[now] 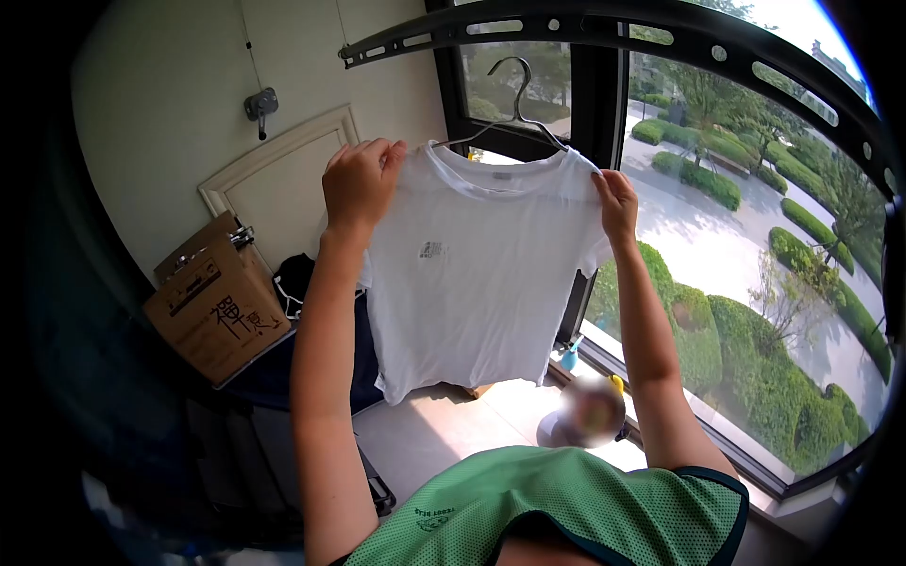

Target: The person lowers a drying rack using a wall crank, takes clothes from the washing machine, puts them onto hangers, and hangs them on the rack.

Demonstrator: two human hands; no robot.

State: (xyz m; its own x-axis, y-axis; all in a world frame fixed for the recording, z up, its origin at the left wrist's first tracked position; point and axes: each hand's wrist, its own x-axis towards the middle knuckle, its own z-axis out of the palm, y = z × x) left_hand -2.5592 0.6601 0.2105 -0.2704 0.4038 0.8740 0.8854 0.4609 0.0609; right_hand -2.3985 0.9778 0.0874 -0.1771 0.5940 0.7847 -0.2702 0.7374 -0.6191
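A white T-shirt [481, 274] with a small dark print on its chest hangs spread out in front of me on a metal hanger [518, 99]. The hanger's hook rises out of the neckline, just below the slotted black rail; I cannot tell whether it touches anything. My left hand [363, 184] is closed on the shirt's shoulder at the left side, thumb against the cloth. On the opposite shoulder my right hand [616, 203] pinches the fabric near the sleeve seam. Both arms are raised and stretched forward.
Overhead runs a black slotted drying rail [557, 26]. At the left, a cardboard box [222, 302] stands near a wall crank [261, 106] and a framed panel [278, 193]. Tall windows [717, 236] fill the right side. A blurred round object [593, 412] is on the floor.
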